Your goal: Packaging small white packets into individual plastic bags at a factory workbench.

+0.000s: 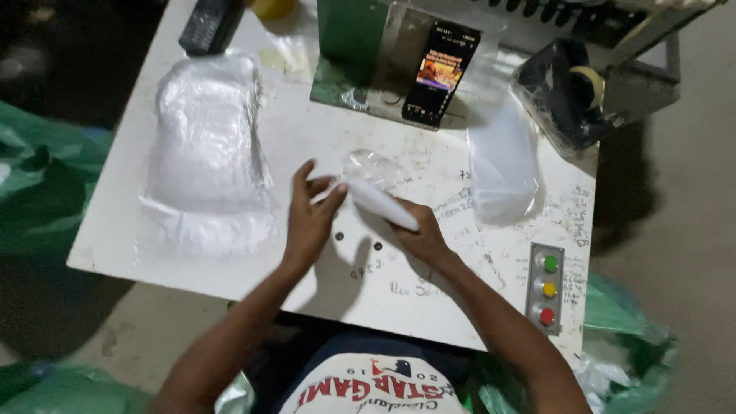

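Nearest the camera: white printed shirt [368, 391] at the bottom edge, both bare forearms reaching forward over a white table [230, 268].

Left hand [310, 218]: fingers curled, pinching the left end of a small rolled white piece [379, 201] between thumb and fingertips. Right hand [418, 234]: closed around the lower right end of the same rolled white piece. Piece sits tilted, held just above the table near its middle. Crumpled clear plastic [368, 162] lies just behind it; contact between the two cannot be told.

Left of the hands: large stack of white folded pieces in a clear plastic bag [207, 146], flat on the table. Right of the hands: smaller white bag [502, 165], also flat.

Far edge: phone [441, 73] with lit screen, propped upright against a metal plate [387, 61]. Tape dispenser [571, 92] at the far right corner. Dark remote-like object [207, 24] at the far left.

Near right corner: button panel [547, 289] with green, yellow and red buttons, top to bottom.

Green plastic bags [42, 176] lie on the floor around the table.
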